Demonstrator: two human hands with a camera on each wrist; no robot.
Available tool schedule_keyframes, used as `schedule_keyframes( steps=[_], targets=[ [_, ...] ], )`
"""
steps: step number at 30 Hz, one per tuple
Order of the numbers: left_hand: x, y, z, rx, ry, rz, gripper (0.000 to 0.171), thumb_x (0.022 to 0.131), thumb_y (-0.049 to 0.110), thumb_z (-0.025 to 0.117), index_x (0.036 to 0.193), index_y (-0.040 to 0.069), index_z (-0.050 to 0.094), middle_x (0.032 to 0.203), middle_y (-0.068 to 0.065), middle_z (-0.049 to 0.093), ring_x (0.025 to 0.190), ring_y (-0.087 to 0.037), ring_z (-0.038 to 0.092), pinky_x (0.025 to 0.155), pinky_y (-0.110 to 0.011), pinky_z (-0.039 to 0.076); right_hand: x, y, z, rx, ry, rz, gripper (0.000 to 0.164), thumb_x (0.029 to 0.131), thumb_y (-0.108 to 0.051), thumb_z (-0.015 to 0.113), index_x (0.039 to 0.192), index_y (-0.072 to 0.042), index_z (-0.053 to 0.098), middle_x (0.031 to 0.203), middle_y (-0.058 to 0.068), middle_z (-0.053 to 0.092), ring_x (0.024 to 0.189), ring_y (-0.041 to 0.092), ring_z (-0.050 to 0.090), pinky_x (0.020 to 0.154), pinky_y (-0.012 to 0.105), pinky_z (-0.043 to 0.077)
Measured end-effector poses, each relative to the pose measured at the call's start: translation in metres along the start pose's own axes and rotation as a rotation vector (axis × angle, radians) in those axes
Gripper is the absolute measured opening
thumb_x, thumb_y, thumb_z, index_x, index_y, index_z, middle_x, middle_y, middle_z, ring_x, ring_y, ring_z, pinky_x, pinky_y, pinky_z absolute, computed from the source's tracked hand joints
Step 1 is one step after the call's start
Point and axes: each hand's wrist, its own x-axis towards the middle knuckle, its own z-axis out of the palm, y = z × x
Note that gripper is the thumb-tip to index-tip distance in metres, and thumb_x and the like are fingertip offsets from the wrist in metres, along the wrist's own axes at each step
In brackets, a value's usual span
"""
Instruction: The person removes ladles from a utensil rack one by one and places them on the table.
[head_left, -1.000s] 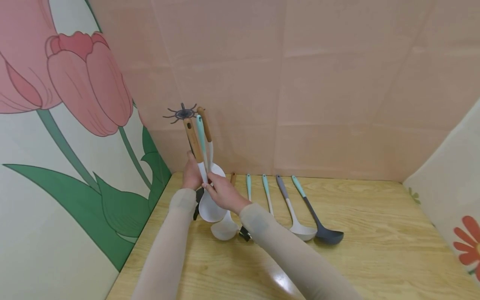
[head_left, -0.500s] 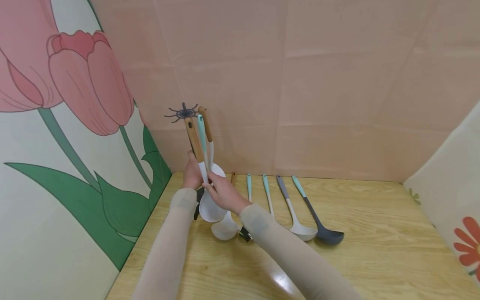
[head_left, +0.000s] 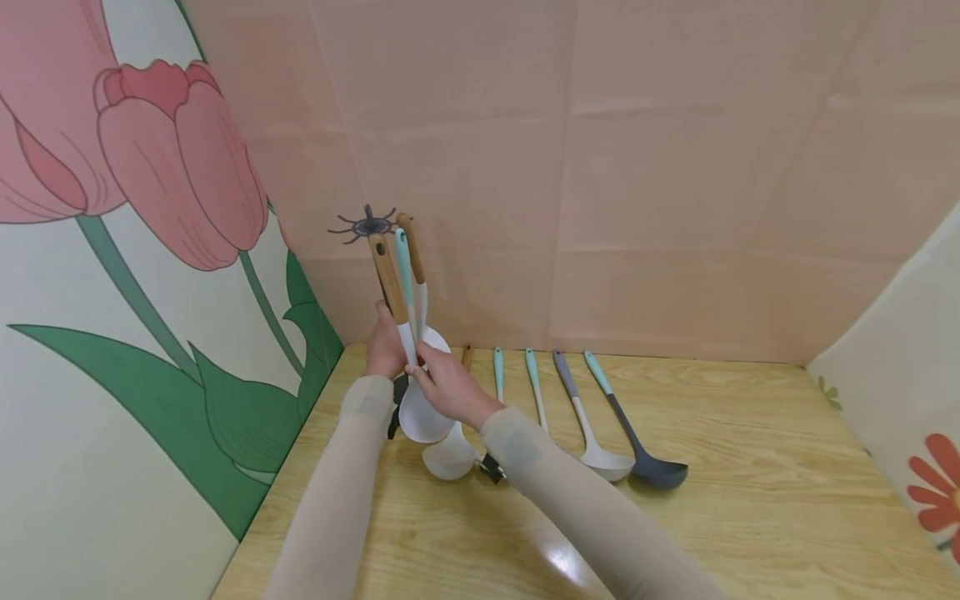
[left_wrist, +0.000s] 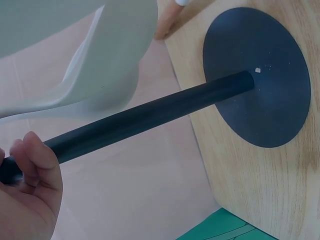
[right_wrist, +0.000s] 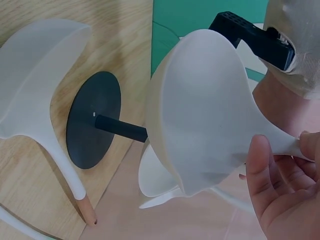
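Observation:
A black stand has a ring of hooks (head_left: pixel 369 226) on top, a slim pole (left_wrist: pixel 145 117) and a round base (left_wrist: pixel 260 55). My left hand (head_left: pixel 384 346) grips the pole, its fingers curled round it in the left wrist view. Between thumb and fingers, my right hand (head_left: pixel 450 385) pinches the neck of a white ladle (right_wrist: pixel 205 110). Its wooden handle (head_left: pixel 386 279) points up, with the holed end right beside the hooks. Just behind stand a teal handle (head_left: pixel 404 262) and another wooden handle (head_left: pixel 412 250), upright at the ring, with white heads (right_wrist: pixel 155 172) below, partly hidden.
Laid in a row on the wooden table (head_left: pixel 750 467) are a white ladle (head_left: pixel 450 458), two teal-handled utensils partly behind my right arm, a grey-handled ladle (head_left: pixel 600 460) and a dark ladle (head_left: pixel 658 472). A pink-covered wall (head_left: pixel 675 208) rises behind; a tulip-printed panel (head_left: pixel 180 167) borders the left.

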Motion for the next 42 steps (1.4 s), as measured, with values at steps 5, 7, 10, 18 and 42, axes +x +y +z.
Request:
schedule_keyframes(
  steps=[5,7,10,18,42],
  targets=[
    [-0.001,0.001,0.0,0.003,0.0,0.008,0.101,0.073,0.018,0.082,0.148,0.004,0.017,0.131,-0.027,0.055,0.112,-0.041,0.058,0.099,-0.055,0.044,-0.001,-0.001,-0.001,-0.006,0.0,0.003,0.014,0.105,-0.021,0.051,0.108,-0.008,0.055,0.103,0.008,0.066,0.092,0.019,0.062,0.081,0.036,0.052],
    [-0.001,0.0,0.0,0.008,0.002,0.013,0.103,0.071,0.018,0.084,0.148,0.004,0.017,0.13,-0.027,0.056,0.111,-0.041,0.058,0.099,-0.055,0.044,-0.001,-0.001,-0.001,-0.01,-0.001,0.002,0.014,0.105,-0.021,0.051,0.108,-0.008,0.055,0.103,0.008,0.067,0.093,0.019,0.063,0.083,0.036,0.053],
    [-0.001,0.0,0.0,0.014,0.005,0.019,0.107,0.067,0.018,0.085,0.148,0.004,0.017,0.128,-0.028,0.056,0.11,-0.04,0.059,0.098,-0.055,0.045,-0.002,-0.001,-0.002,-0.011,0.002,-0.002,0.014,0.105,-0.021,0.051,0.108,-0.008,0.056,0.105,0.008,0.067,0.095,0.02,0.063,0.085,0.037,0.052],
    [-0.004,0.001,-0.001,0.041,0.0,0.009,0.111,0.067,0.021,0.087,0.15,0.004,0.015,0.127,-0.028,0.057,0.111,-0.041,0.059,0.099,-0.055,0.045,-0.004,0.0,-0.003,0.002,-0.004,-0.009,0.014,0.105,-0.019,0.051,0.109,-0.007,0.057,0.104,0.008,0.067,0.094,0.019,0.063,0.083,0.037,0.053],
    [-0.004,0.005,0.004,0.051,0.028,0.017,0.053,0.107,0.024,0.038,0.149,0.0,0.017,0.121,-0.032,0.06,0.111,-0.045,0.061,0.096,-0.056,0.047,-0.02,0.006,0.0,0.019,0.026,-0.011,0.011,0.105,-0.019,0.052,0.108,-0.01,0.057,0.1,0.005,0.066,0.082,0.014,0.059,0.074,0.031,0.051]
  ],
)
